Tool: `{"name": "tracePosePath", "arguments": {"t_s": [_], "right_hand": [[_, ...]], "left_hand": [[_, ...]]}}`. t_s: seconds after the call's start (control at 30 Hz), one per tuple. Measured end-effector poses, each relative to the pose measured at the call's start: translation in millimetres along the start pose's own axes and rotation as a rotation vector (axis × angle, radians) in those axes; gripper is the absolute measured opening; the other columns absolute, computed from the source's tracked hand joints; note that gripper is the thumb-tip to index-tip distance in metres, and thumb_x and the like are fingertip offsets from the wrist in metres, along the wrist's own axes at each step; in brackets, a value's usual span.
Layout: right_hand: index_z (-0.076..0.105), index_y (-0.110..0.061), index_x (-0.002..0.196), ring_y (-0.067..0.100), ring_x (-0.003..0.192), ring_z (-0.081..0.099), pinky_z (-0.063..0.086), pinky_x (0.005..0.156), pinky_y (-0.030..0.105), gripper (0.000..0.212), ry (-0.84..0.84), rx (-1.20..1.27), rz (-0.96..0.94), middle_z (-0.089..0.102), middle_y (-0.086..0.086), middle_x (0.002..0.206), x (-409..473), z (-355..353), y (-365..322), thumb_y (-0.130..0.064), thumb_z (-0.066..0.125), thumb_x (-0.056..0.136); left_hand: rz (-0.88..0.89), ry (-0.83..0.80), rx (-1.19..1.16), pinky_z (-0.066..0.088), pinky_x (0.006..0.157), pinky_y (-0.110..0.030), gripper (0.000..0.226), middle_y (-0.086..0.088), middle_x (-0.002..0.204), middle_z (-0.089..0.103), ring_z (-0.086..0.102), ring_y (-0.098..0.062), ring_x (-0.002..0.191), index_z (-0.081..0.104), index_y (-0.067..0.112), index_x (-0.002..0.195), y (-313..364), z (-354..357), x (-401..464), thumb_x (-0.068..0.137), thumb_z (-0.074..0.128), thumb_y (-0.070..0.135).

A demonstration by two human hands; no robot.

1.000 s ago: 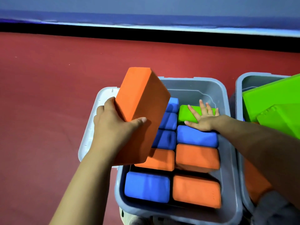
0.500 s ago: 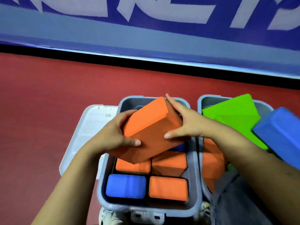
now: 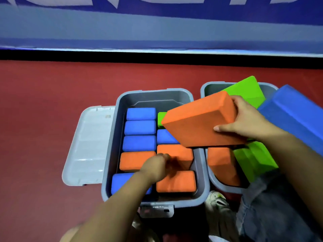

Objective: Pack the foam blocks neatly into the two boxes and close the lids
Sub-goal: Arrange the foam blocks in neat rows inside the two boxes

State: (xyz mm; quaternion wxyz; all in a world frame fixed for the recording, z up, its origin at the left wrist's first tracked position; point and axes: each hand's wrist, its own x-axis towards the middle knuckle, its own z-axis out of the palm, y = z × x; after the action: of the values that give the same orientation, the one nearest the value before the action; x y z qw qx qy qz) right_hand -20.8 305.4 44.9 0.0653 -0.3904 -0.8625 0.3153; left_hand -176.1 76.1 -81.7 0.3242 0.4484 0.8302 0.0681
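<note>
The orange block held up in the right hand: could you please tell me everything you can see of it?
The orange foam block is a flat rectangular slab with rounded edges and a matte, slightly grainy surface. It is off the boxes, tilted, its far right end raised. The right hand grips that end, thumb on the near side face and fingers over the far end. It hangs above the right half of the left box, reaching over the gap to the right box. Its underside is hidden.

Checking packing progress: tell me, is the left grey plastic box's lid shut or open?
Open. The pale grey lid lies flat on the red floor beside the left grey plastic box, whose foam blocks show.
</note>
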Motion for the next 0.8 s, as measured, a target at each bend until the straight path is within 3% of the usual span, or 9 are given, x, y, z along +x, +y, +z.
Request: {"name": "tracePosePath", "arguments": {"t_s": [0.07,0.17,0.27,0.37,0.5,0.57,0.67,0.73,0.8], "right_hand": [[0.035,-0.022,0.137,0.02,0.113,0.05,0.041,0.095,0.032,0.1,-0.009,0.056,0.047,0.052,0.002,0.127,-4,-6,10,-0.032,0.09,0.054],[0.035,-0.027,0.137,0.017,0.105,0.056,0.047,0.09,0.033,0.101,-0.093,0.135,0.096,0.055,-0.004,0.118,-10,-7,17,-0.032,0.09,0.053],[0.034,-0.031,0.137,0.016,0.104,0.058,0.049,0.091,0.037,0.102,-0.134,0.146,0.083,0.057,-0.006,0.116,-13,-3,19,-0.034,0.09,0.052],[0.034,-0.031,0.137,0.013,0.101,0.055,0.044,0.085,0.027,0.099,-0.151,0.13,0.055,0.055,-0.01,0.114,-11,4,15,-0.03,0.09,0.055],[0.035,-0.029,0.136,0.012,0.105,0.052,0.038,0.086,0.024,0.098,-0.191,0.105,0.002,0.053,-0.009,0.118,-5,16,5,-0.026,0.09,0.055],[0.034,-0.027,0.138,0.012,0.107,0.051,0.037,0.086,0.023,0.1,-0.198,0.094,-0.013,0.051,-0.008,0.12,-2,17,0,-0.026,0.09,0.055],[0.034,-0.027,0.139,0.011,0.105,0.051,0.038,0.085,0.023,0.101,-0.209,0.073,-0.033,0.051,-0.008,0.12,-2,16,-5,-0.027,0.09,0.055],[0.033,-0.028,0.138,0.01,0.1,0.053,0.039,0.081,0.022,0.1,-0.228,0.09,-0.025,0.053,-0.01,0.115,-4,16,-8,-0.027,0.09,0.056],[0.033,-0.03,0.138,0.003,0.093,0.056,0.042,0.076,0.019,0.098,-0.264,0.124,-0.005,0.055,-0.016,0.109,-7,15,-8,-0.028,0.089,0.057]], "left_hand": [[0.018,-0.138,-0.059,0.047,0.087,-0.035,0.043,-0.014,0.12,0.063,0.059,-0.032,0.111,0.058,0.011,0.12,-1,22,6,0.086,0.052,0.036],[0.004,-0.249,-0.146,0.047,0.091,-0.031,0.04,-0.008,0.124,0.064,0.06,-0.026,0.114,0.059,0.016,0.127,-11,33,19,0.089,0.056,0.025],[-0.076,-0.221,-0.275,0.048,0.085,-0.023,0.036,-0.003,0.117,0.068,0.062,-0.019,0.108,0.064,0.013,0.12,-24,32,34,0.085,0.057,0.011],[-0.168,-0.17,-0.552,0.049,0.074,-0.016,0.035,-0.005,0.104,0.067,0.062,-0.019,0.098,0.064,0.002,0.113,-27,28,39,0.083,0.048,-0.009],[-0.205,-0.157,-0.745,0.045,0.061,-0.004,0.043,-0.004,0.096,0.065,0.06,-0.013,0.086,0.061,0.005,0.112,-22,24,29,0.083,0.039,-0.018],[-0.191,-0.214,-0.812,0.045,0.061,-0.006,0.051,-0.006,0.104,0.068,0.062,-0.01,0.086,0.061,0.007,0.113,-23,25,26,0.08,0.033,-0.02],[-0.182,-0.338,-0.868,0.051,0.077,-0.021,0.063,-0.002,0.107,0.071,0.066,-0.01,0.097,0.059,0.013,0.117,-27,25,26,0.073,0.029,-0.021],[-0.254,-0.368,-0.882,0.048,0.071,-0.025,0.052,0.004,0.087,0.072,0.064,-0.014,0.091,0.062,0.017,0.099,-29,24,27,0.07,0.033,-0.015],[-0.38,-0.346,-0.965,0.041,0.066,-0.027,0.025,-0.001,0.068,0.059,0.055,-0.023,0.081,0.055,0.017,0.067,-28,17,23,0.06,0.039,-0.002]]}}
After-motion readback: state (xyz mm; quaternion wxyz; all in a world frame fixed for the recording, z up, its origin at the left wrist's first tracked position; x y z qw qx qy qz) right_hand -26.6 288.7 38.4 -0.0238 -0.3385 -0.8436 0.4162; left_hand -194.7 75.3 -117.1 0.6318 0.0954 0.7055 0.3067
